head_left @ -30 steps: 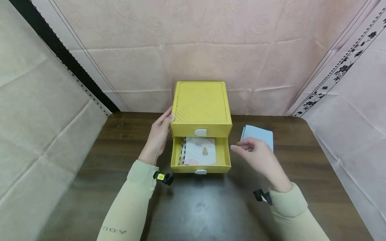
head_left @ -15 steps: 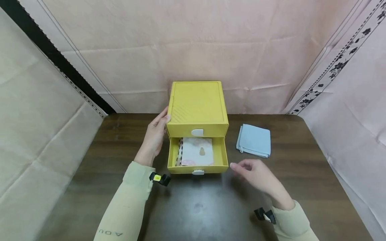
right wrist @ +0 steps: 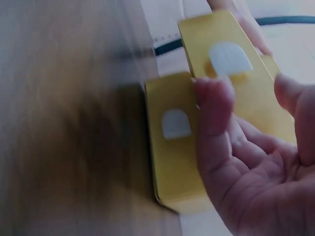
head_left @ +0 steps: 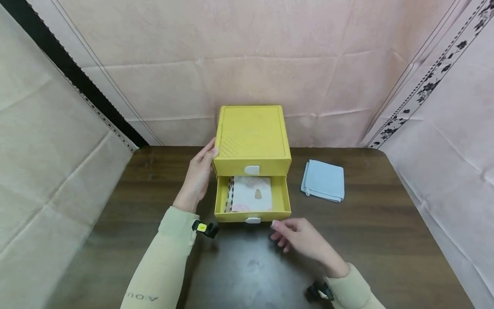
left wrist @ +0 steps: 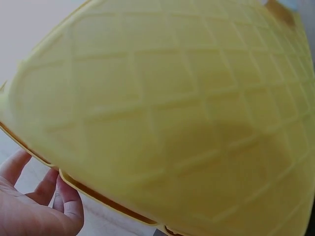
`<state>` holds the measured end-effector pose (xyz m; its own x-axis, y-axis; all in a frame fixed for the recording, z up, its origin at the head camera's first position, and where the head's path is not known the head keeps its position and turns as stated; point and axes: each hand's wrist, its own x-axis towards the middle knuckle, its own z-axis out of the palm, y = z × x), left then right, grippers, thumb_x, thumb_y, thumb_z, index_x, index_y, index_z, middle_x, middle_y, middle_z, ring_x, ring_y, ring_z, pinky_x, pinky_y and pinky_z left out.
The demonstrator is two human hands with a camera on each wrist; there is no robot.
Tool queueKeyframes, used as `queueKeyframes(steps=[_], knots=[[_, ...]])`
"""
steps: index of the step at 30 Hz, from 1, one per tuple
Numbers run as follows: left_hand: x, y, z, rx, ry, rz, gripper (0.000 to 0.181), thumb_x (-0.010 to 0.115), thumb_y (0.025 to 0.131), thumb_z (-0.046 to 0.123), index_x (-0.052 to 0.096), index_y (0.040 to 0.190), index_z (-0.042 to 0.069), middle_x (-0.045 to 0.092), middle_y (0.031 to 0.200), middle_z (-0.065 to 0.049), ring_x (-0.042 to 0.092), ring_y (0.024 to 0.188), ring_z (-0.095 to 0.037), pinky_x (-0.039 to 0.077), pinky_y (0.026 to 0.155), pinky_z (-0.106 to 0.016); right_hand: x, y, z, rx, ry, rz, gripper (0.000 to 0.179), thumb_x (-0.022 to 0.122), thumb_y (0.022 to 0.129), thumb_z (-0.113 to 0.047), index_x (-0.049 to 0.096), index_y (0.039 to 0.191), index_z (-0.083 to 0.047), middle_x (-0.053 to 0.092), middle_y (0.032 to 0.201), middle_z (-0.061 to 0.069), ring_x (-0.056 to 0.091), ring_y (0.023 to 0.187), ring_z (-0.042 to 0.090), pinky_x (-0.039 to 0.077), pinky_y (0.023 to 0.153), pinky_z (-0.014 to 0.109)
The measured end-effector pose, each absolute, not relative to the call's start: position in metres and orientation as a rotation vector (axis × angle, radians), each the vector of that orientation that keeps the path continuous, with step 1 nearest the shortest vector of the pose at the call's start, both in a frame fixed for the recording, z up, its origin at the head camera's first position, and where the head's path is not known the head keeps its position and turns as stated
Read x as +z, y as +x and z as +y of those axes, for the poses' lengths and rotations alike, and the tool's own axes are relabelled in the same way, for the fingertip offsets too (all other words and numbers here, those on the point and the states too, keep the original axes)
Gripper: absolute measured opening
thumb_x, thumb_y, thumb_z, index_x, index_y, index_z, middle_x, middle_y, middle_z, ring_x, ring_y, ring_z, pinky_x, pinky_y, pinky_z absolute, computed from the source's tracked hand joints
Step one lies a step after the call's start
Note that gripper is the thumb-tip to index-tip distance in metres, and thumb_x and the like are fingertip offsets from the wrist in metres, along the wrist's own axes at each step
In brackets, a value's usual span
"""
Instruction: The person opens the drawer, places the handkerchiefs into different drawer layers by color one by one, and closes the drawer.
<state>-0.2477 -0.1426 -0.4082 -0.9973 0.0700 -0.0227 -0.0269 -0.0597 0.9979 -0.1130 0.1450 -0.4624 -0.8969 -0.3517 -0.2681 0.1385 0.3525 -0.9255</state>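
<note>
A yellow two-drawer storage box (head_left: 252,131) stands on the wooden table. Its lower drawer (head_left: 281,195) is pulled out, while the upper one is closed. Inside the lower drawer lie a white card-like item (head_left: 247,193) with a small tan shape and a dark-patterned strip (head_left: 230,195) at its left. My left hand (head_left: 197,176) holds the box's left side, thumb at the front corner; the left wrist view shows its curled fingers (left wrist: 71,201) at the box's edge. My right hand (head_left: 305,238), loosely bent and holding nothing, is just in front of the lower drawer, near its white pull tab (head_left: 253,220).
A folded light-blue cloth (head_left: 323,180) lies to the right of the box. Pale cloth hangings (head_left: 247,64) rise behind the table (head_left: 162,180) and on both sides. Black wrist cameras (head_left: 205,228) are strapped at both cuffs.
My right hand has come from beside the blue cloth toward me and left, to the front of the lower drawer. The left hand keeps its place on the box.
</note>
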Motion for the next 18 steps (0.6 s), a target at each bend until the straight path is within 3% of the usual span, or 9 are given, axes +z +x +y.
queueKeyframes(steps=[7, 11, 18], knots=[[-0.410, -0.246, -0.146, 2.234, 0.026, 2.111, 0.044, 0.054, 0.095, 0.053, 0.047, 0.138, 0.047, 0.042, 0.145, 0.016, 0.040, 0.131, -0.008, 0.028, 0.110, -0.041, -0.472, -0.117, 0.116, -1.721, -0.189, 2.105, 0.048, 0.061, 0.095, -0.041, 0.068, 0.109, 0.004, 0.070, 0.092, 0.017, 0.064, 0.075, 0.031, 0.057, 0.062, 0.037], [-0.409, -0.248, -0.147, 2.260, 0.040, 2.128, 0.044, 0.055, 0.094, 0.053, 0.049, 0.137, 0.046, 0.044, 0.144, 0.015, 0.040, 0.130, -0.009, 0.029, 0.109, -0.042, -0.472, -0.121, 0.105, -1.766, -0.196, 2.101, 0.046, 0.060, 0.095, -0.041, 0.068, 0.111, 0.002, 0.070, 0.094, 0.017, 0.064, 0.074, 0.026, 0.057, 0.062, 0.037], [-0.408, -0.248, -0.144, 2.256, 0.072, 2.110, 0.044, 0.055, 0.095, 0.050, 0.048, 0.138, 0.045, 0.044, 0.144, 0.014, 0.041, 0.129, -0.009, 0.030, 0.109, -0.042, -0.473, -0.128, 0.099, -1.816, -0.114, 2.109, 0.051, 0.060, 0.094, -0.044, 0.067, 0.112, 0.003, 0.070, 0.092, 0.016, 0.063, 0.074, 0.028, 0.056, 0.063, 0.037]])
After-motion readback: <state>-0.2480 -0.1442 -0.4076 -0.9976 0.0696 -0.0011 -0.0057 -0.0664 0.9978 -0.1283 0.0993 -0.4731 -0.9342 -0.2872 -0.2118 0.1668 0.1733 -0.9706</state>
